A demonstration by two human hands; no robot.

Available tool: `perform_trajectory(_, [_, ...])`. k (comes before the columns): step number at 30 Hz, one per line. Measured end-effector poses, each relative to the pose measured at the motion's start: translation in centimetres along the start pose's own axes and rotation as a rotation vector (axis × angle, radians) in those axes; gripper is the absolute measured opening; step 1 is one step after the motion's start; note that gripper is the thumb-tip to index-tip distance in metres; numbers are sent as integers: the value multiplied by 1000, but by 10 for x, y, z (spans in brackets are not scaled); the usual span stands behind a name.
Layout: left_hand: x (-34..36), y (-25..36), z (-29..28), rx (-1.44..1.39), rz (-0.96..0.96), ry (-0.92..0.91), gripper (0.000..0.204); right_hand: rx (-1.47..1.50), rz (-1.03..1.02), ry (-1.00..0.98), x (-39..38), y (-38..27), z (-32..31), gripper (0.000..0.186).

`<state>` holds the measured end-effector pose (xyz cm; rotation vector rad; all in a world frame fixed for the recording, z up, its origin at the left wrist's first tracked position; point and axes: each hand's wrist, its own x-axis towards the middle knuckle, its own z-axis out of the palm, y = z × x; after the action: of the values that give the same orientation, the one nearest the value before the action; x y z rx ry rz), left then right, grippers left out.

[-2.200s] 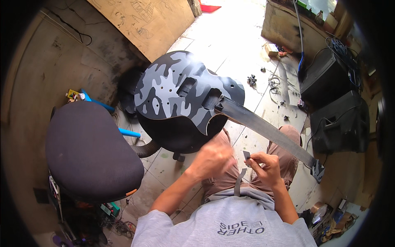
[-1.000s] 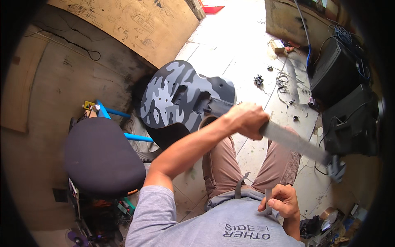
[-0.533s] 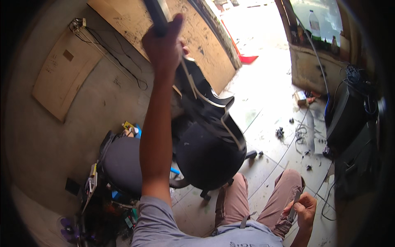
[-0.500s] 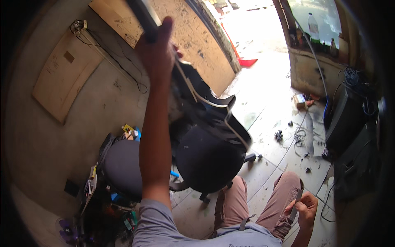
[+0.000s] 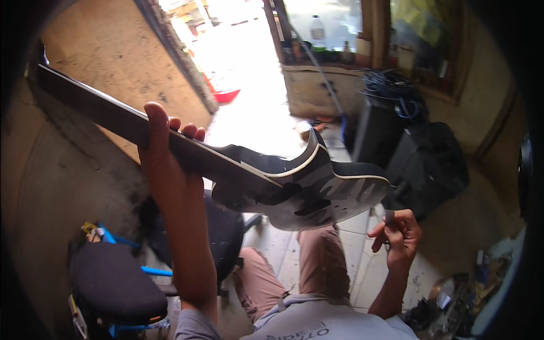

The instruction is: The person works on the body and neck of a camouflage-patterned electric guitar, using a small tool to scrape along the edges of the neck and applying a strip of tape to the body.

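Observation:
A black electric guitar point(image 5: 326, 198) with grey blotches and cream edging is held up in front of me, its body to the right and its neck running to the upper left. No strings can be made out on it. My left hand point(image 5: 164, 144) is closed round the neck, thumb on the near side and fingertips showing beyond the far edge. Just past the body's lower right end, my right hand point(image 5: 399, 232) pinches a small flat grey piece point(image 5: 389, 217), possibly sandpaper. That hand is apart from the guitar.
A black round-seated chair point(image 5: 218, 226) stands behind my left forearm. Left of it is a dark padded seat point(image 5: 116, 277) with blue parts. Black speaker-like boxes point(image 5: 385, 127) with coiled cable stand at right. A bright doorway point(image 5: 249, 73) opens ahead; clutter point(image 5: 447, 300) lies lower right.
My view has turned to the right. The guitar has swung from steeply slanted to nearly level, its body now nearer my right hand. Both hands keep their hold.

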<state>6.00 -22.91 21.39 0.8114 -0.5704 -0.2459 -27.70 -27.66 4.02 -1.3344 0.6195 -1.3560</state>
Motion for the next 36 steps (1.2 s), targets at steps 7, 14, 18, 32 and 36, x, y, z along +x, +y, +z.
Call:
perform_trajectory(7, [-69,-25,20,-93,-165,-116,41,-215,-53,29,-7,-17,-12,7])
perform_trajectory(14, [-85,6,49,-142,-120,-431,32,-424,-287,27,13,-34,-3,7])
perform_trajectory(18, [-83,0,52,-183,-87,-462,39,-566,-281,-19,28,-40,18,7])
perform_trajectory(32, [-76,-8,53,-138,-16,-458,45,-854,-298,-153,69,-41,61,11])
perform_trajectory(36, [-79,-11,53,-173,-25,-446,44,-1001,-494,-104,81,-31,54,8])
